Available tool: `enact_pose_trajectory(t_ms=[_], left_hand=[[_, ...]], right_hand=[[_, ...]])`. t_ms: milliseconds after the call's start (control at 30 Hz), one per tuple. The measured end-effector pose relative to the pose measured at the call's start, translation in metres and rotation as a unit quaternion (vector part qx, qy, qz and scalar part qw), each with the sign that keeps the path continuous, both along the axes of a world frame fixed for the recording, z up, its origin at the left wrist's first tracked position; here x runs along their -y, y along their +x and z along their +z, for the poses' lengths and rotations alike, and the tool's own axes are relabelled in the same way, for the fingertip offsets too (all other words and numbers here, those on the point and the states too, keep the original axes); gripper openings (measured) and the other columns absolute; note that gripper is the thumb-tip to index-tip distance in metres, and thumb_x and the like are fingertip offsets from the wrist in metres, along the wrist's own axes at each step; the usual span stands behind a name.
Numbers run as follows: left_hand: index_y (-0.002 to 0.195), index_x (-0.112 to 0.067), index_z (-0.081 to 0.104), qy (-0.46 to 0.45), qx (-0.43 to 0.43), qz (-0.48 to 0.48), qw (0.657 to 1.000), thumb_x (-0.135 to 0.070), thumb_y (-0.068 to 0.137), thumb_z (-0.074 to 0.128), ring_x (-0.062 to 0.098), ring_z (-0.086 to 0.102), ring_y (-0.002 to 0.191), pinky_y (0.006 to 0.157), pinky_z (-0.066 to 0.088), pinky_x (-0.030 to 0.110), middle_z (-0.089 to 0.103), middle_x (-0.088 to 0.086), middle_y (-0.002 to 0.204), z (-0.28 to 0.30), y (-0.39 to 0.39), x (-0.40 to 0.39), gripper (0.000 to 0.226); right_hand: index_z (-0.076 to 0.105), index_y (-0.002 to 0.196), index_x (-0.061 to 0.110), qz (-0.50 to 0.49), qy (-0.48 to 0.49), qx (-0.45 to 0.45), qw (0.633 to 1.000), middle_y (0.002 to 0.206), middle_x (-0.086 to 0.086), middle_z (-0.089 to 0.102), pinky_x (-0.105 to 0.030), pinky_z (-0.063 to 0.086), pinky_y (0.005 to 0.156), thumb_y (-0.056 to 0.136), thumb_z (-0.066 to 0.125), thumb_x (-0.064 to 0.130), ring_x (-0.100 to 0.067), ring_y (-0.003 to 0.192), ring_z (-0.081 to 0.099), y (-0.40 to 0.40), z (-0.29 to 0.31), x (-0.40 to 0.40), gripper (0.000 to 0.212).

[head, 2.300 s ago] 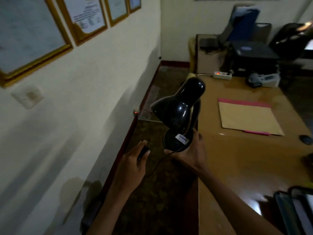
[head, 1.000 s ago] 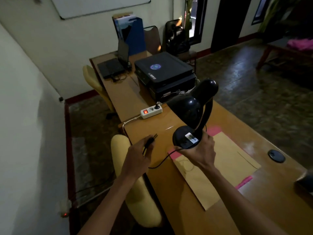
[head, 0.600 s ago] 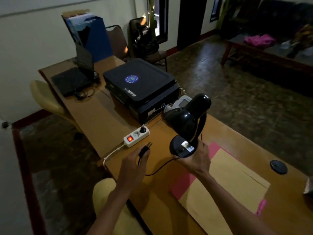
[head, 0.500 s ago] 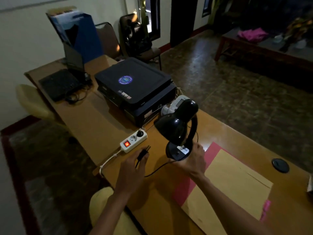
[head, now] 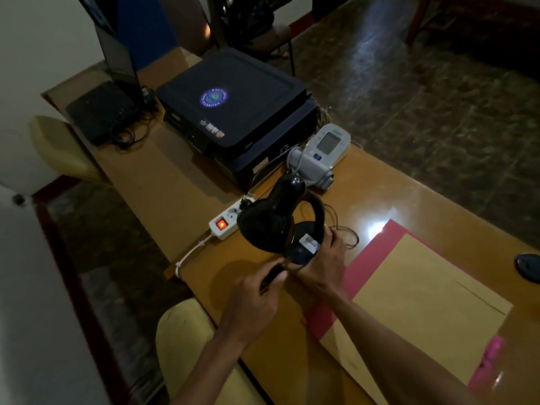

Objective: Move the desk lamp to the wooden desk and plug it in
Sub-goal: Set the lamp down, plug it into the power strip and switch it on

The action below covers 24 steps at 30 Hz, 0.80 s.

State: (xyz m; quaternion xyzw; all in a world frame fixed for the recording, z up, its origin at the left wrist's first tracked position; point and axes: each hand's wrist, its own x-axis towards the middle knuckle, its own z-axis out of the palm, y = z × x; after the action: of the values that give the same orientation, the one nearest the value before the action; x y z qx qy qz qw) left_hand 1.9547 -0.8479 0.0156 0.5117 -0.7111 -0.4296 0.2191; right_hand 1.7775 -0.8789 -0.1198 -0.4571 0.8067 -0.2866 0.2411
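Power strip (head: 230, 220): white, lying on the wooden desk (head: 175, 182) with its red switch lit, so it looks live. One socket, at the end nearest the printer (head: 233, 103), is taken; the one next to it shows free.
Left hand (head: 254, 293): just this side of the power strip, fingers closed around the lamp's dark plug (head: 273, 273). Pins are hidden from me, so a crooked entry into a live socket is the worry.
Cord: hard to trace in this gloom; if it snags under the lamp base it could drag the lamp over when the plug reaches for the strip.
Desk lamp (head: 280, 223): black, right of the power strip, its base looks about down on the desk, though I cannot tell whether it is fully seated. Head-heavy shade leans toward the strip and could tip that way once let go.
Right hand (head: 324, 264): clamped on the lamp base, right of the strip, beside the red folder (head: 374, 258).
Loose thin wires (head: 347, 238): beyond the base, could tangle.
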Motion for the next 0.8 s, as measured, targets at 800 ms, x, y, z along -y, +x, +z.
enact_pose_trajectory(t_ms=[800], left_hand=[[0.128,-0.004,0.059,-0.191,-0.23,0.037,0.954,-0.016,0.103,0.052,0.01,0.067,0.112,0.088,0.053,0.021,0.07,0.006,0.119,0.201,-0.119,0.12,0.028]], right_hand=[[0.012,0.164,0.013,0.044,0.029,0.079,0.995,0.166,-0.012,0.024,-0.052,0.04,0.119,0.055,0.085,0.069,-0.036,0.152,0.028,-0.025,0.002,-0.023,0.142]])
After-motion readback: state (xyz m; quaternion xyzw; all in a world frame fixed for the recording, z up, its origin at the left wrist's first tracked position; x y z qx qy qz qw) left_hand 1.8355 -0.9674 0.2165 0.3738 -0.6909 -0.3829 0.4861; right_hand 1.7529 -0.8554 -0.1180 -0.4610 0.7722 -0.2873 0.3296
